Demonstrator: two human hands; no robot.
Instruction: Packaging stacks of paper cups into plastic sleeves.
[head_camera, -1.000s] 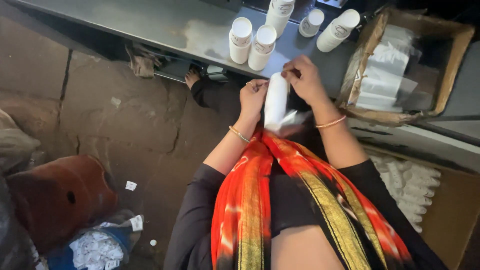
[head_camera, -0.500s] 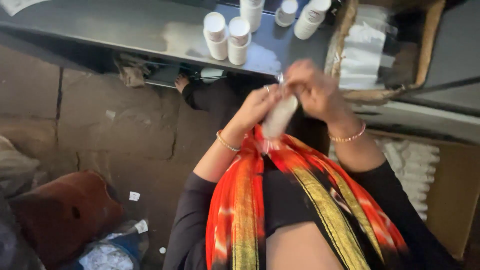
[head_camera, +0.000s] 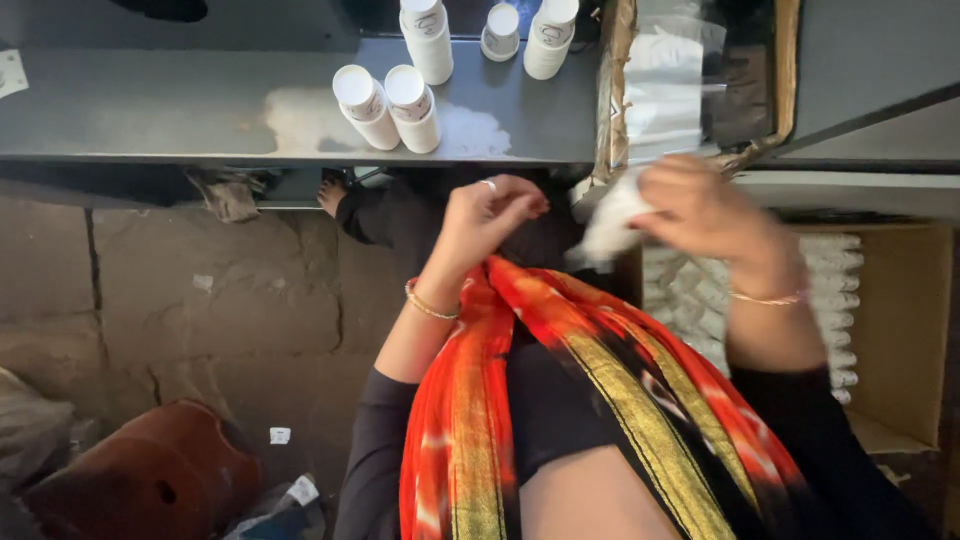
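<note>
So we're looking down at a grey metal bench (head_camera: 180, 110), kind of scuffed, with a pale worn patch near its front edge. Below the bench it's rough cracked stone floor (head_camera: 200, 300), with a few scraps of paper lying on it. A rusty reddish drum (head_camera: 150, 480) sits far below the bench at the lower left, with some plastic wrap just beside it.

Count time: we see five white bottles on the bench. Two white bottles (head_camera: 385, 105) stand touching each other near the bench's front edge, and three more (head_camera: 490, 35) are lined up at its back edge. Right of the bench end there's one open cardboard box (head_camera: 610, 90) with clear plastic packets inside. Lower down, below the bench's right end, there's a second carton (head_camera: 900, 330) stacked with rows of white bottles, too many and too hidden to count.

Our right hand (head_camera: 700, 215) is wrapped around a white bottle (head_camera: 610, 220), which is blurred, held just off the front edge of the bench near the cardboard box. Our left hand (head_camera: 490, 215) is pinched shut, fingertips together, just left of that bottle and not touching it; we can't tell if anything tiny is between the fingers. One ring on the left, one bangle on each wrist. An orange-red scarf (head_camera: 470, 400) hangs down below both hands.
</note>
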